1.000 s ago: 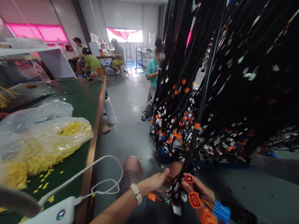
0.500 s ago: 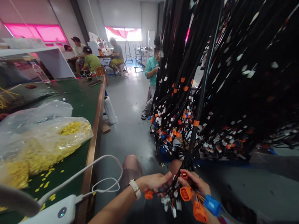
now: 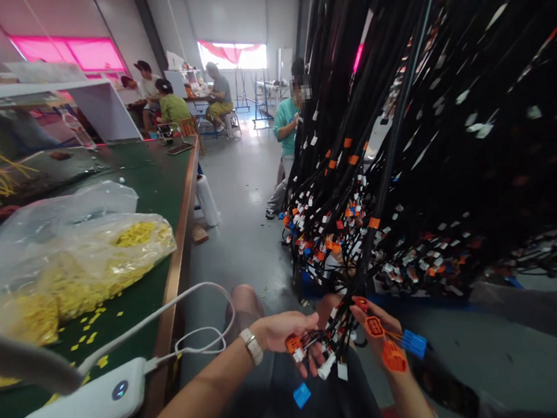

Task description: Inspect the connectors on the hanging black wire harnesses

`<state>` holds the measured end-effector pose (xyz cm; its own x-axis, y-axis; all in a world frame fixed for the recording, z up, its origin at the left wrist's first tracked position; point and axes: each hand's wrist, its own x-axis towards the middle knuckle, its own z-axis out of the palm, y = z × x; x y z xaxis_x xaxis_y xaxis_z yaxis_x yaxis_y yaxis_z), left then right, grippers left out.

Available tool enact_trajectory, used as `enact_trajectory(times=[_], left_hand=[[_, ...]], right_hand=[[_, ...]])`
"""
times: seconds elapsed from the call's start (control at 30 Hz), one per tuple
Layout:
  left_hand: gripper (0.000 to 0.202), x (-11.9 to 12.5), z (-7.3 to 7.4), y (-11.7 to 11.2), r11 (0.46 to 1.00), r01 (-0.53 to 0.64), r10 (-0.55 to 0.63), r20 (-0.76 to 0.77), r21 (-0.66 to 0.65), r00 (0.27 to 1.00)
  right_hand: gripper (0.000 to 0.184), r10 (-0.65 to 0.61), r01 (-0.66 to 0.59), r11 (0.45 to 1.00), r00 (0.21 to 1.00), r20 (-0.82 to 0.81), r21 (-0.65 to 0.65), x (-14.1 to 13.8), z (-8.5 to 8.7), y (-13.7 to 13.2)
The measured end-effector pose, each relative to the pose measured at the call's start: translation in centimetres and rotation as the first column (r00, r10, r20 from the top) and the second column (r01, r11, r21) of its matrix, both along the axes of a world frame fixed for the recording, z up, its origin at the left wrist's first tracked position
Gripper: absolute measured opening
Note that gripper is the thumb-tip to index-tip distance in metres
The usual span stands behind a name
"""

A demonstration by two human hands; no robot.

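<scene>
My left hand (image 3: 283, 335), with a white watch at the wrist, is palm up with its fingers spread. Across those fingers lie a small orange connector (image 3: 293, 344) and a white connector (image 3: 327, 366) on thin wires. A blue connector (image 3: 302, 396) hangs below them. My right hand (image 3: 385, 320) is closed on a red connector (image 3: 361, 303) at its fingertips. Against its palm and wrist rest an orange connector (image 3: 374, 326), a second orange connector (image 3: 394, 355) and a blue connector (image 3: 414, 344). Between my hands comes down a black wire bundle (image 3: 341, 324) with white tags.
A large hanging mass of black wire harnesses (image 3: 348, 117) fills the right side. On the green table (image 3: 152, 175) at left lie plastic bags of yellow pieces (image 3: 92, 273) and a white power bank (image 3: 81, 412) with its cable. A person in teal (image 3: 287, 123) sits beyond the harnesses.
My left hand has turned palm up and its fingers have spread under the connectors. My right hand has shifted right, with its connectors. A blue connector now shows below my left hand.
</scene>
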<state>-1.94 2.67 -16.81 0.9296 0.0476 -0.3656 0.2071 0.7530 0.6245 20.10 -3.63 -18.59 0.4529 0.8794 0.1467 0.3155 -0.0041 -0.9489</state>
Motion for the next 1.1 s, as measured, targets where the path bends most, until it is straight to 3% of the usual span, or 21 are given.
enact_trajectory(times=[0.23, 0.43, 0.77, 1.1], left_hand=[[0.056, -1.0, 0.3, 1.2, 1.0, 0.011, -0.011, 0.02, -0.005, 1.0], [0.057, -2.3, 1.2, 2.3, 0.991, -0.122, 0.122, 0.006, 0.059, 0.992], [0.062, -3.0, 2.5, 2.7, 0.984, -0.169, 0.166, 0.056, 0.05, 0.985], [0.07, -2.8, 1.1, 3.3, 0.991, -0.136, 0.137, 0.108, -0.015, 0.985]], right_hand=[[0.032, 0.014, -0.015, 0.998, 1.0, -0.019, -0.054, 0.1, -0.4, 0.3], [0.031, -0.009, 0.008, 1.0, 0.998, -0.056, -0.025, 0.0, -0.4, 0.6], [0.029, 0.008, -0.01, 1.0, 0.995, -0.099, -0.026, -0.5, 0.6, 0.5], [0.035, -0.045, 0.044, 0.998, 0.999, -0.03, -0.036, -0.6, 1.1, 0.5]])
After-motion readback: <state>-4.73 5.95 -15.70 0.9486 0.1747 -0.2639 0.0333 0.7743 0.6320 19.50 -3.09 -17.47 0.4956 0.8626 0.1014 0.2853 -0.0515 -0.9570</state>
